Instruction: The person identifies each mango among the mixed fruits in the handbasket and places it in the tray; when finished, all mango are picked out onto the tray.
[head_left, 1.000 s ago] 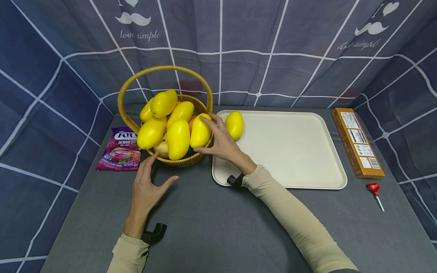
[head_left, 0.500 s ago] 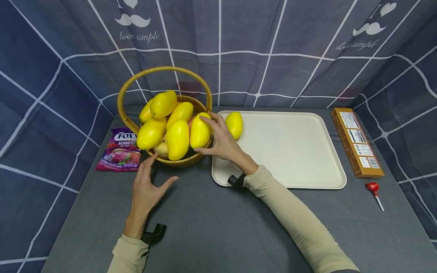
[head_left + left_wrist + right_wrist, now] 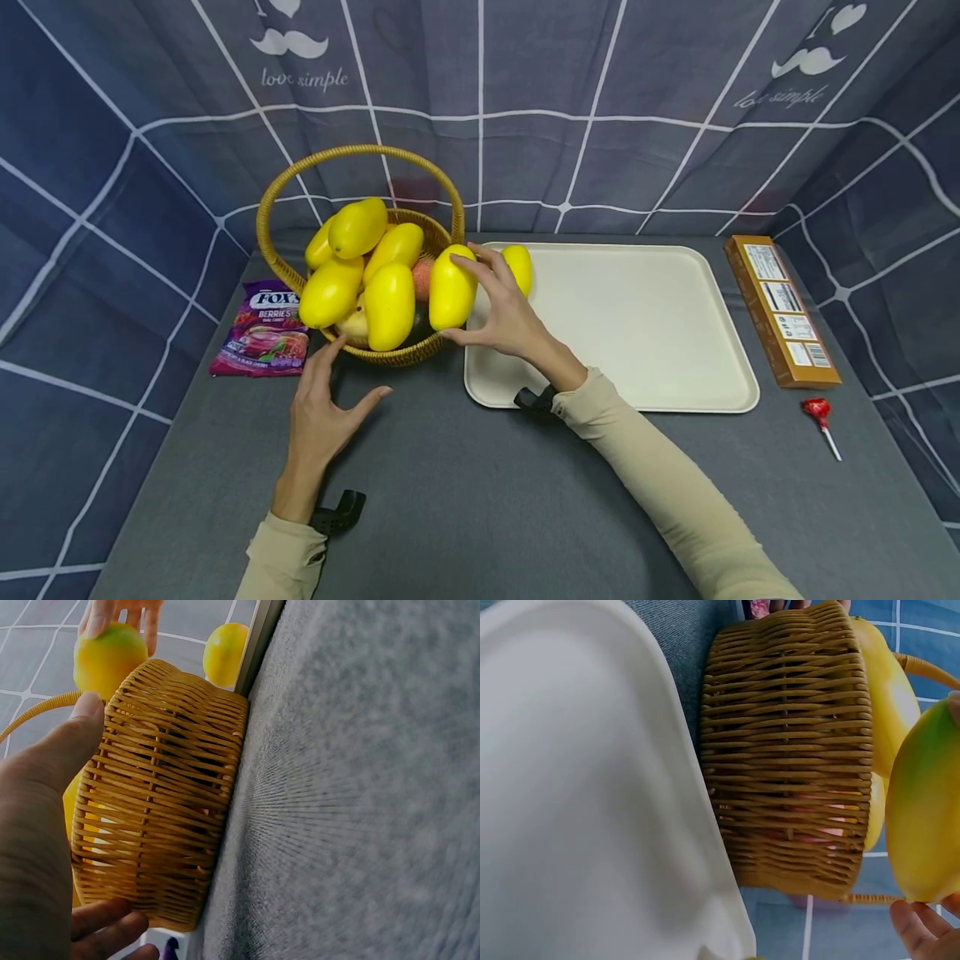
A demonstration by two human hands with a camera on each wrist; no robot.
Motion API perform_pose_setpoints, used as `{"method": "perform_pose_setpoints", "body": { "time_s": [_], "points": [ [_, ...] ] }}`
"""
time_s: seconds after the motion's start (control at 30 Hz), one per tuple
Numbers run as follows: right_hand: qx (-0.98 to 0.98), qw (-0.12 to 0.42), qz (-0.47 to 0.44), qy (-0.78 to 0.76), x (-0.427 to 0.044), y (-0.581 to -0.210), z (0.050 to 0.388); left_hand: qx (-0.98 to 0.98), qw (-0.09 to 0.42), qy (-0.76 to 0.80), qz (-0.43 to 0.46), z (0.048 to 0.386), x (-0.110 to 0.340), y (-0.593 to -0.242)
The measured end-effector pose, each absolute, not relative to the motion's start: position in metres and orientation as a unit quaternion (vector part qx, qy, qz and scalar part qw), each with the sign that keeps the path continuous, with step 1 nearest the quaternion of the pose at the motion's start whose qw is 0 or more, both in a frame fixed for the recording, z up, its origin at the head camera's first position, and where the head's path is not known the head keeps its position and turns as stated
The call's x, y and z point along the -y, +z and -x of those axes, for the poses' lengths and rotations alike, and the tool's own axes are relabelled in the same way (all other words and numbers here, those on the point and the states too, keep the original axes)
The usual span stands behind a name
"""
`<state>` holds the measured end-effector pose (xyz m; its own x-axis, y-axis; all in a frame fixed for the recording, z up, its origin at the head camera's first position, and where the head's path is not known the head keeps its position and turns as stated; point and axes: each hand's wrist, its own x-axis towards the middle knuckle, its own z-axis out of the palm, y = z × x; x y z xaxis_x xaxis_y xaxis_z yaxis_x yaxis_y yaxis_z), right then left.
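Observation:
A wicker basket (image 3: 397, 358) full of yellow mangoes stands left of a white tray (image 3: 615, 333). The right hand (image 3: 506, 321) grips one mango (image 3: 452, 287) between thumb and fingers at the basket's right rim; the right wrist view shows this mango (image 3: 926, 806) clear of the weave, beside the basket (image 3: 787, 742). The left hand (image 3: 322, 412) is at the basket's front left, fingertips at the rim and thumb spread away. In the left wrist view its thumb and fingers lie along the basket (image 3: 161, 787). Another mango (image 3: 519, 268) lies at the tray's left end, partly hidden by the right hand.
A purple candy bag (image 3: 264, 329) lies left of the basket. Right of the tray are an orange-brown box (image 3: 783, 317) and a red lollipop (image 3: 817, 408). The basket's tall handle (image 3: 360, 150) arches over the fruit, before a checked curtain.
The right hand has moved slightly right with the mango, lifting it off the others and uncovering a reddish fruit in the basket. The left hand has stayed in place.

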<state>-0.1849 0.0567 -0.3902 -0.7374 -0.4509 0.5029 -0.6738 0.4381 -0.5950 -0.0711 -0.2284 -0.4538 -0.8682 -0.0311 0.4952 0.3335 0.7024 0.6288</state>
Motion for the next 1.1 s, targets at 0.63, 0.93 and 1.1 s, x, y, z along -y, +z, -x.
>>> {"method": "perform_pose_setpoints", "body": {
  "time_s": [0.63, 0.93, 1.1],
  "points": [
    [0.854, 0.117, -0.334, 0.381, -0.115, -0.411, 0.158, 0.894, 0.229, -0.378, 0.076, 0.07, 0.228, -0.452],
    [0.859, 0.072, -0.34, 0.376, -0.129, -0.431, 0.152, 0.896, 0.227, -0.376, 0.073, 0.07, 0.228, -0.452],
    [0.86, 0.051, -0.348, 0.369, -0.131, -0.438, 0.151, 0.897, 0.22, -0.377, 0.068, 0.069, 0.228, -0.451]
  ]
}}
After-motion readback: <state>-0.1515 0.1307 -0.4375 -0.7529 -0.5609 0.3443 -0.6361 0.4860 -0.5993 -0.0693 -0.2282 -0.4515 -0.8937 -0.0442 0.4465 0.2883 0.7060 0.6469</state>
